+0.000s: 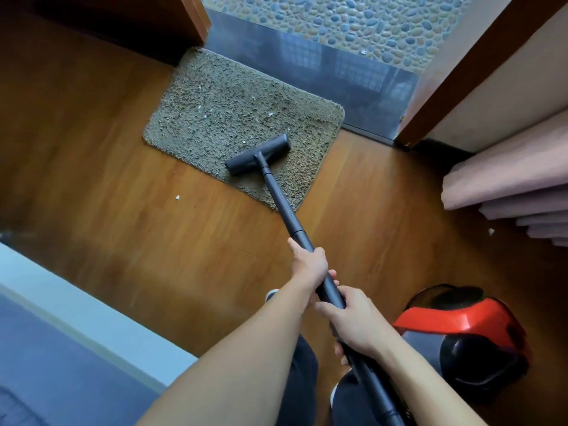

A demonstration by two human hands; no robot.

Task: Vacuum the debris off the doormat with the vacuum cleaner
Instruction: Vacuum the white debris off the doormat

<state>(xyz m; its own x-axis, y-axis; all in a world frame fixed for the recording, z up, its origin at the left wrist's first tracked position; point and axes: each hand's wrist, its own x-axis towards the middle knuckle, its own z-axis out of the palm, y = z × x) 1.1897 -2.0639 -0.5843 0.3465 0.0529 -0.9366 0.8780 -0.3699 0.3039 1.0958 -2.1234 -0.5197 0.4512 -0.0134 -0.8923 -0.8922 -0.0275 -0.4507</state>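
A shaggy olive-brown doormat (233,115) lies on the wooden floor before a doorway. Small white bits of debris (271,115) dot its pile. The black vacuum floor head (258,155) rests on the mat's near edge, joined to a long black wand (284,207). My left hand (309,265) grips the wand higher up, and my right hand (353,321) grips it just below, near the hose end. The red and black vacuum body (467,330) sits on the floor at my right.
A grey stone threshold (338,75) and pebble floor (353,20) lie beyond the mat. A wooden door (129,23) stands at the left, a door frame (479,66) and pink curtain (516,182) at the right. White scraps (177,197) lie on the floor. A bed edge (61,302) fills the lower left.
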